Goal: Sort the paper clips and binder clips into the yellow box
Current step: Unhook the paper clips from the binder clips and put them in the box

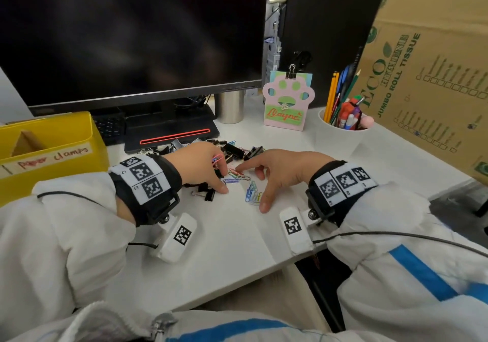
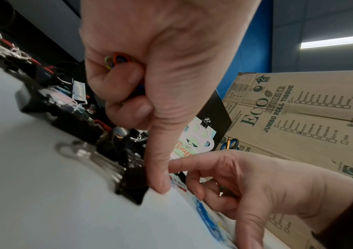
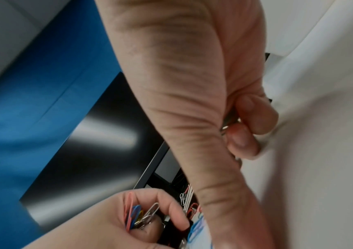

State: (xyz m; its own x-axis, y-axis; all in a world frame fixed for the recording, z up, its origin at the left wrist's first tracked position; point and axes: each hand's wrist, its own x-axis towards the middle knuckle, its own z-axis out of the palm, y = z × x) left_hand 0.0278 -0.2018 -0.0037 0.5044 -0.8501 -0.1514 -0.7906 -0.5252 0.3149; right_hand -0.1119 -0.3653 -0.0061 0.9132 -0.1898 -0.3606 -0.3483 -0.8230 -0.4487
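The yellow box (image 1: 79,133), labelled "paper clamps", stands at the desk's left. Loose coloured paper clips (image 1: 252,192) (image 3: 196,225) lie on the white desk between my hands. Black binder clips (image 1: 233,150) are heaped behind them, and one binder clip (image 1: 208,193) (image 2: 131,187) lies by my left thumb. My left hand (image 1: 208,167) (image 2: 128,84) grips a bunch of coloured paper clips (image 2: 117,59) (image 3: 135,215), its thumb tip on the desk. My right hand (image 1: 274,172) (image 3: 235,131) points its index finger at the loose clips, thumb on the desk. Its other fingers curl round a small silvery metal clip (image 3: 227,123).
A monitor (image 1: 132,37) on a black stand (image 1: 171,130) fills the back, with a computer tower (image 1: 317,37) to its right. A steel tumbler (image 1: 231,106), a paw-shaped card (image 1: 286,104), a white pen cup (image 1: 340,135) and a cardboard box (image 1: 435,77) stand behind and right.
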